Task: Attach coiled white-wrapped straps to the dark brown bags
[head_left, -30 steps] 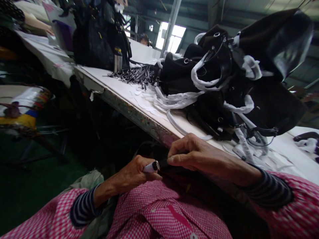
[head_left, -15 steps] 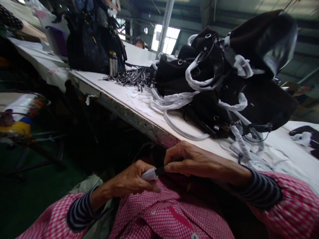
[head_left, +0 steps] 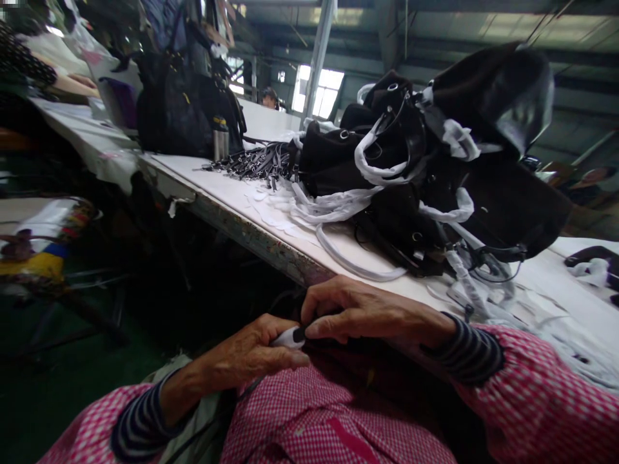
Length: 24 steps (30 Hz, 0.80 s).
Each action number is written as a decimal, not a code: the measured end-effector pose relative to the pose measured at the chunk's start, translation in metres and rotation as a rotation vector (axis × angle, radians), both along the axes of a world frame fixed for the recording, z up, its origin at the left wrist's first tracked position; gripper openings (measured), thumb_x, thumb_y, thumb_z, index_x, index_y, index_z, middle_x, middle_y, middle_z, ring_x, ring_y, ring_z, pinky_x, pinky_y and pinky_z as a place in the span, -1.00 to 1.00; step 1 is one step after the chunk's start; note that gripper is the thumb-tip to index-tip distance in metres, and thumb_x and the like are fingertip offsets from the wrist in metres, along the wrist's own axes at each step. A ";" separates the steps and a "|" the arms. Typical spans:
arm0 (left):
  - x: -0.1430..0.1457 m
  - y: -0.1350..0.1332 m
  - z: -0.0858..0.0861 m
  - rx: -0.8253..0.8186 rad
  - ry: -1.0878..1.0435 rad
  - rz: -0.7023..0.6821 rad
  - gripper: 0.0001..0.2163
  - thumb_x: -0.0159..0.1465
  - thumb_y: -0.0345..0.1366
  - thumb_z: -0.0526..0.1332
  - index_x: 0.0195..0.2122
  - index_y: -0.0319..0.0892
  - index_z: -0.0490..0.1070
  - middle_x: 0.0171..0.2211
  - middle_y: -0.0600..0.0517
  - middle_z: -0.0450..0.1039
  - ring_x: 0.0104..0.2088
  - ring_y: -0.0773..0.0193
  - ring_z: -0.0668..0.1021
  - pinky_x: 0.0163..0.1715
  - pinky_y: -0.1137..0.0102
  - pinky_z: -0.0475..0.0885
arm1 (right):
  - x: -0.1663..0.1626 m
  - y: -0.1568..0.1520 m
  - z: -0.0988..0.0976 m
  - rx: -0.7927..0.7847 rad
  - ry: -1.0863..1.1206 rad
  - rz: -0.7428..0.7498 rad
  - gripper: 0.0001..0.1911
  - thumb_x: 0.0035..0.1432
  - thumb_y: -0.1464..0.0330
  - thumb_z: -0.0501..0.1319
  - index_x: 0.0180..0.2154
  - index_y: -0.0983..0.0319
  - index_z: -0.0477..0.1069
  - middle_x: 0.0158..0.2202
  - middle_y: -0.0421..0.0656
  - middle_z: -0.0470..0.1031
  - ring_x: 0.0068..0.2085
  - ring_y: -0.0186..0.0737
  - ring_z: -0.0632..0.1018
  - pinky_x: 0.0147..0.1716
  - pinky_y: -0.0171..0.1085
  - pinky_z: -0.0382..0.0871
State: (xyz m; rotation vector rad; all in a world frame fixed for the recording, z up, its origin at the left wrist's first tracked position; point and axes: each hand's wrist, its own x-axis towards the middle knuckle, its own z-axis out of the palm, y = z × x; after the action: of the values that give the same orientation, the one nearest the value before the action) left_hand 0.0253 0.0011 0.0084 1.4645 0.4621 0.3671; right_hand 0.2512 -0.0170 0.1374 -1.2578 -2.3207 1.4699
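In front of my lap, my left hand (head_left: 242, 351) is closed round a short white-covered piece (head_left: 285, 338), its thumb and fingers along the sides. My right hand (head_left: 360, 312) pinches a small dark strip (head_left: 299, 334) at the end of the white piece, so the fingertips of both hands nearly meet. Most of the white piece is hidden in my left palm, and I cannot tell exactly what it is. A thin dark cord or strap (head_left: 200, 433) hangs below my left wrist.
Black bags (head_left: 483, 193) with white-wrapped handles (head_left: 382, 174) are heaped on the white table (head_left: 232, 196). Beside them lie a pile of dark straps with metal clips (head_left: 264, 160), a steel flask (head_left: 220, 140) and a large black bag (head_left: 164, 109). The table's worn edge (head_left: 256, 241) runs before my hands.
My right hand has moved left, closer to my left hand. Less of the dark strip shows between them, and it now sits against the white piece's end. The view has shifted slightly.
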 end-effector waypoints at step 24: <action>-0.051 0.018 0.122 0.273 -0.376 0.591 -0.71 0.42 -0.07 0.21 -0.31 -0.21 0.42 -0.35 -0.05 0.61 -0.38 0.30 0.55 -0.37 0.49 0.44 | -0.008 0.024 0.191 0.640 0.080 -0.268 -0.67 -0.02 0.16 0.47 -0.54 0.26 0.51 -0.67 -0.30 0.19 -0.61 -0.46 0.13 -0.62 -0.32 -0.15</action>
State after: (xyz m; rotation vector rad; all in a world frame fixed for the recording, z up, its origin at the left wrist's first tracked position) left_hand -0.0260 0.0194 0.1303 1.4540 0.5469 1.1924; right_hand 0.2434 0.0074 0.3283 -1.2149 -2.1863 0.6009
